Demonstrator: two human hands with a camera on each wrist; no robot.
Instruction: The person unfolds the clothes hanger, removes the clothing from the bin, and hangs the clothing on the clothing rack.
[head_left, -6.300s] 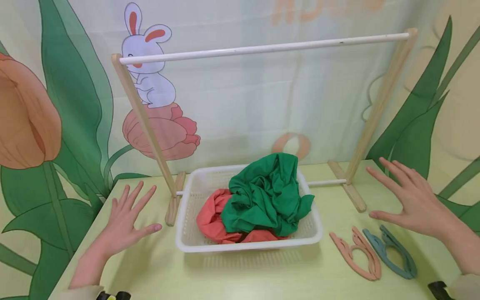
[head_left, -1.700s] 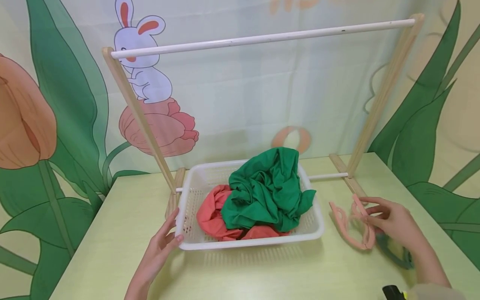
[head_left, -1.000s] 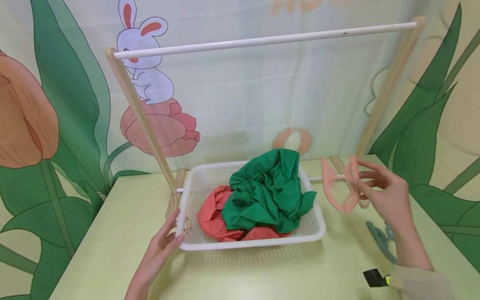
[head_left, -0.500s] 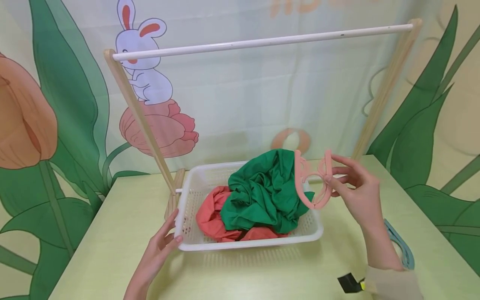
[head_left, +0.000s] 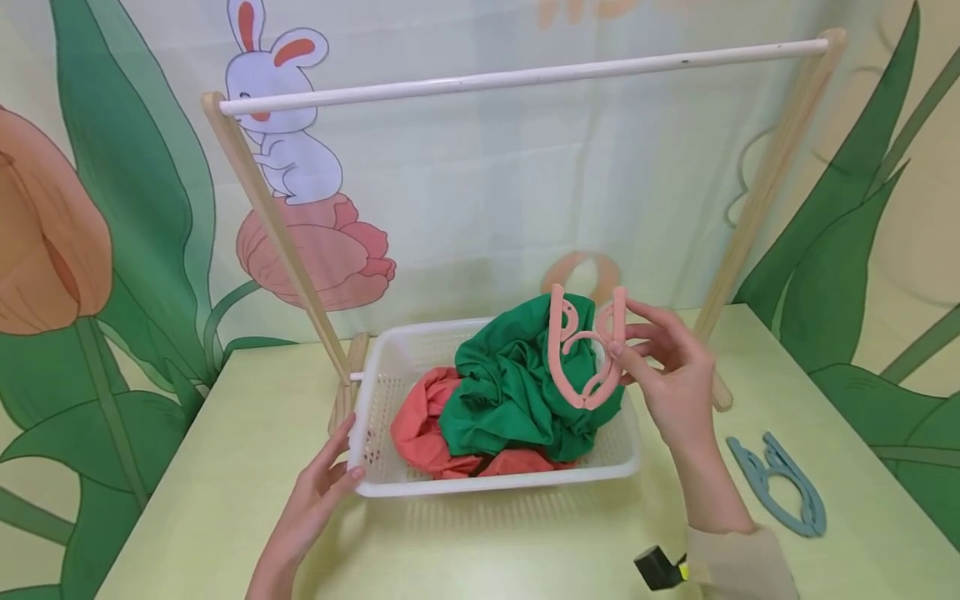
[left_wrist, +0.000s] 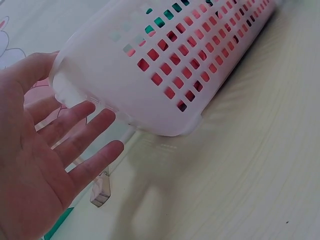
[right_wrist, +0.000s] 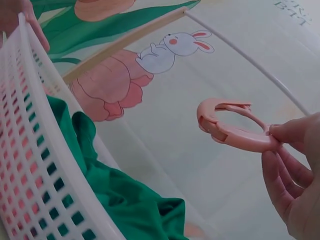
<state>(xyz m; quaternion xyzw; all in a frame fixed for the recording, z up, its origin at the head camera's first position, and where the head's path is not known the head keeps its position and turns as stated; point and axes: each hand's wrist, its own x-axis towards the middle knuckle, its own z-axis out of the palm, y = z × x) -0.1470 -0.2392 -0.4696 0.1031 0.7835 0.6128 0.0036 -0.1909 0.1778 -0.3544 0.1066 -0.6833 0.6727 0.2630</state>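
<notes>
My right hand (head_left: 671, 375) pinches a pink folding clothes hanger (head_left: 556, 354) between thumb and fingers, its arms folded upward. The hanger is held in the air, in front of the green cloth (head_left: 502, 392) in the head view; the right wrist view shows the pinch on one side of the hanger (right_wrist: 245, 140). My left hand (head_left: 311, 500) touches the left end of a white plastic basket (head_left: 495, 482). In the left wrist view its fingers (left_wrist: 85, 135) extend loosely beneath the rim. Crumpled green cloth lies over red cloth (head_left: 423, 425) inside the basket.
A rack with wooden legs (head_left: 277, 233) and a white top bar (head_left: 525, 79) stands behind the basket. One blue folding hanger (head_left: 780, 487) lies on the table (head_left: 495, 558) at the right. A printed curtain (head_left: 465, 200) hangs behind.
My right hand has picked up the pink hanger from beside the blue one and carried it up and leftward over the basket. My left hand has come to the basket's left end and stayed there.
</notes>
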